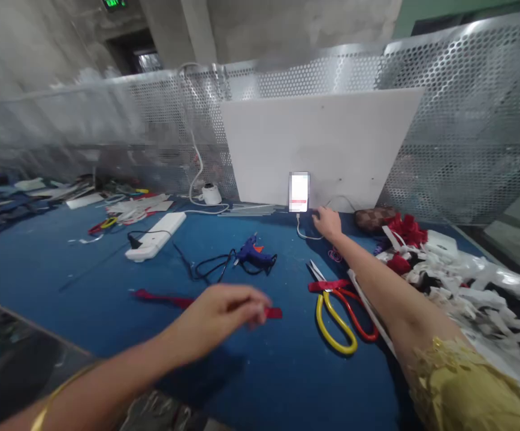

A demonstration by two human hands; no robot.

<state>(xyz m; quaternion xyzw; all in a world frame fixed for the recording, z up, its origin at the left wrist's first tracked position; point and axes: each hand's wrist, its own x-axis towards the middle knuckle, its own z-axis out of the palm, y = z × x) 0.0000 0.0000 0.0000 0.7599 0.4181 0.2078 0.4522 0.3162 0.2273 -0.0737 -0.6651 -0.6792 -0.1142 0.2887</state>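
My left hand [226,311] is low over a dark red ribbon [163,296], its thumb and fingers drawn together; the ribbon shows on both sides of it. Blur hides whether anything is pinched. My right hand [328,223] reaches across the table to the foot of the white board, right of a lit phone [299,193]. Its thumb and forefinger look apart, with no object visible between them. Scissors [332,311] with one yellow and one red handle lie below my right forearm, a short red ribbon piece [325,285] across them. A blue glue gun [254,254] lies mid-table.
A white board [323,143] leans on a perforated metal screen [152,114]. At left lie a white power strip [156,237] and fabric scraps [136,206]. White and black bows [462,287], red ribbon [406,230] and a brown checked pouch [374,219] crowd the right side.
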